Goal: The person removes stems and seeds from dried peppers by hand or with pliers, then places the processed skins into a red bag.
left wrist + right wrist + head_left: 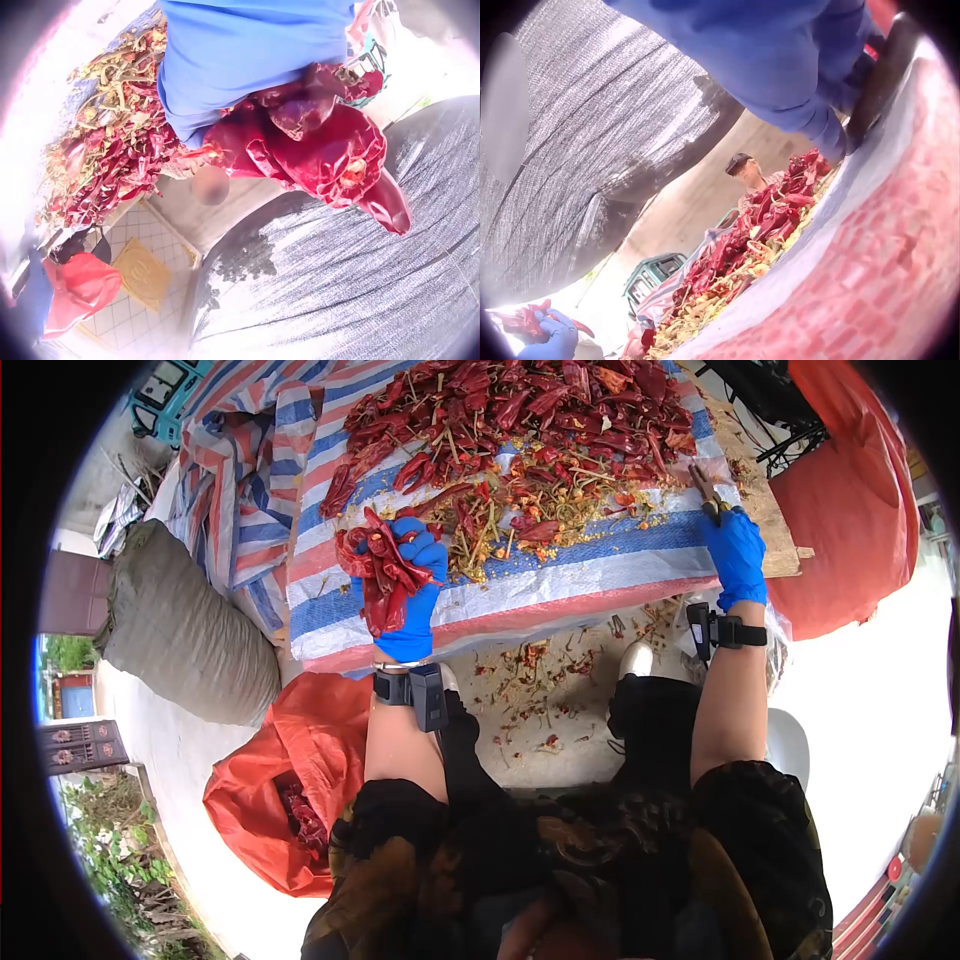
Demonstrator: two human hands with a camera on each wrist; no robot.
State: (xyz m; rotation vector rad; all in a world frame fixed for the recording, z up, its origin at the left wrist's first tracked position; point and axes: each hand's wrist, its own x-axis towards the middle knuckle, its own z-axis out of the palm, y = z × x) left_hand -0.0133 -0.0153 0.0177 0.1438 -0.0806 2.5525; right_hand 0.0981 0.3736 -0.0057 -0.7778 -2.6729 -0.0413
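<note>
My left hand [412, 585], in a blue glove, holds up a bunch of dried red chili peppers [378, 565] at the near left of the table. In the left wrist view the wrinkled chili peppers [322, 154] stick out below the glove. My right hand [738, 555], also gloved in blue, grips a pair of scissors [706, 488] at the near right corner, tips pointing away from me. Its fingers partly hide the handles. Between and beyond the hands a heap of dried chili peppers [520, 420] is spread out, with cut stems and seeds [490, 550] along its near side.
A striped plastic sheet [560, 585] covers the table. An open red sack [290, 760] with chili peppers stands at lower left, a full grey-green sack [185, 625] beyond it. Another red sack [850, 530] is at right. Scraps [540, 705] litter the floor. A person [751, 178] appears behind the heap.
</note>
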